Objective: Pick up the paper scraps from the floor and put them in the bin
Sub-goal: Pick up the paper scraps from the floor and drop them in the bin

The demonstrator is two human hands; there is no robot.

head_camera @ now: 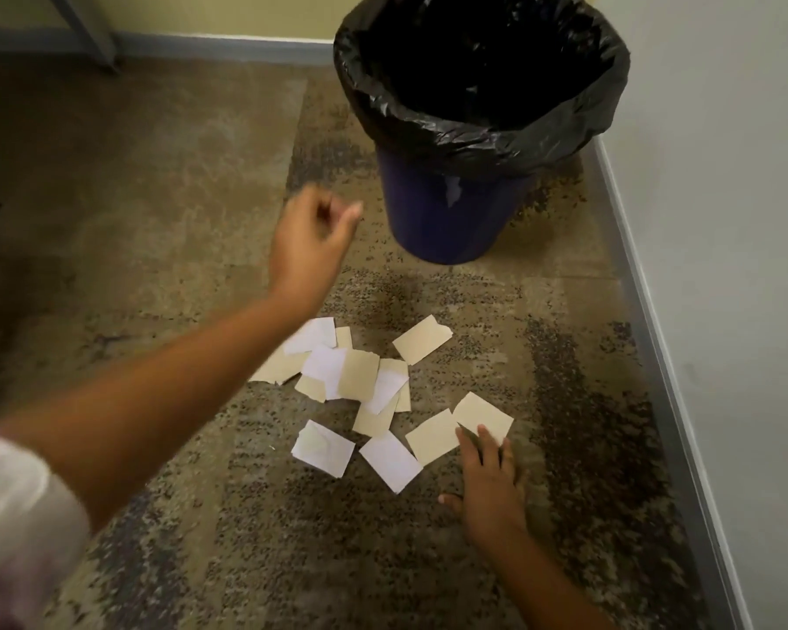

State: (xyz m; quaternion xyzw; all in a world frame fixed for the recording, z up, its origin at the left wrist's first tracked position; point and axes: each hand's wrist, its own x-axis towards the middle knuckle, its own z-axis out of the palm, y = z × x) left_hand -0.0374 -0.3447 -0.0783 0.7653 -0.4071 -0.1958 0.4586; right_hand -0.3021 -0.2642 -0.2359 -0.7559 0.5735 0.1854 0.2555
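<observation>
a person crouches over a pile of paper scraps strewn on a mottled brown carpet, white and tan pieces overlapping in a loose heap, with a few lying apart at its edges. the right hand lies flat on the floor, fingers straight and spread, fingertips touching the nearest tan scrap. the left hand hangs raised between the pile and the bin, blurred, fingers loosely curled with thumb and forefinger close together; whether it holds anything cannot be told. the dark blue bin, lined with a black bag, stands beyond the scraps, near a pale wall.
</observation>
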